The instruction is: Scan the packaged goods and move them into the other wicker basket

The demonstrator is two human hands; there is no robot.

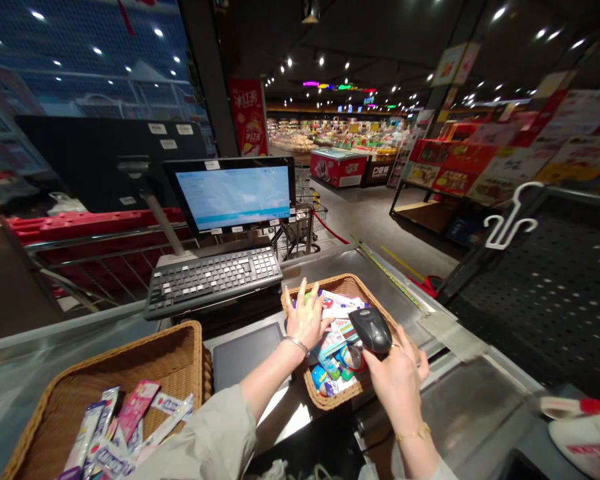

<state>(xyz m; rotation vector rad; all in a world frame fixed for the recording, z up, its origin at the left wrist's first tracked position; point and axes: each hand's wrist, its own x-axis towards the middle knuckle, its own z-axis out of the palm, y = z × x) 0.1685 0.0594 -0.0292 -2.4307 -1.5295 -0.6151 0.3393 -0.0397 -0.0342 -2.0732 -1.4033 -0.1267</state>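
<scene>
My right hand (397, 377) is wrapped round a black handheld barcode scanner (371, 329), held over the near side of a wicker basket (300, 300) full of small packaged goods (336, 333). My left hand (306, 319) reaches into that basket with fingers spread, resting on the packets at its left side. A bracelet shows on each wrist.
A second wicker basket (180, 347) at the lower left holds several stick-shaped packets (125, 427). Behind the baskets stand a keyboard (213, 279) and a lit checkout screen (233, 195). A flat scanner plate (245, 350) lies between the baskets. A black perforated panel (545, 293) rises on the right.
</scene>
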